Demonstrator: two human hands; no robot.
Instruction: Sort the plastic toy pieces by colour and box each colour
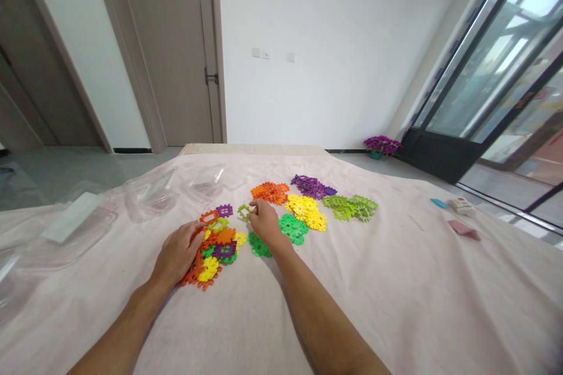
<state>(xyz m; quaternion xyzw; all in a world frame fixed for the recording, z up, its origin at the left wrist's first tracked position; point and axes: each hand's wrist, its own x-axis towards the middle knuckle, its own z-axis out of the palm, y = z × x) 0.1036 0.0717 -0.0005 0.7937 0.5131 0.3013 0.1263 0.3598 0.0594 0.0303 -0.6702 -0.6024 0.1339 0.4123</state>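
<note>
My right hand [266, 224] pinches a light green square plastic building piece [244, 212] with notched edges, over the cloth. Just left of it lies a mixed pile of interlocking pieces [220, 251] in orange, yellow, green and purple. My left hand [176, 251] rests at the left side of this pile, fingers apart and touching orange pieces. Beyond my right hand are sorted heaps: orange pieces [270, 192], purple pieces [313, 186], yellow flower-shaped pieces [306, 212] and light green pieces [352, 207]. Green round pieces [294, 228] lie beside my right wrist, partly hidden by it.
Clear plastic boxes [152, 193] stand along the table's left side. A pale pink cloth [378, 293] covers the table. At the right lie a blue item [438, 203], a small white pack [460, 206] and a folded pink cloth [464, 229]. Purple flowers [382, 144] stand on the floor beyond.
</note>
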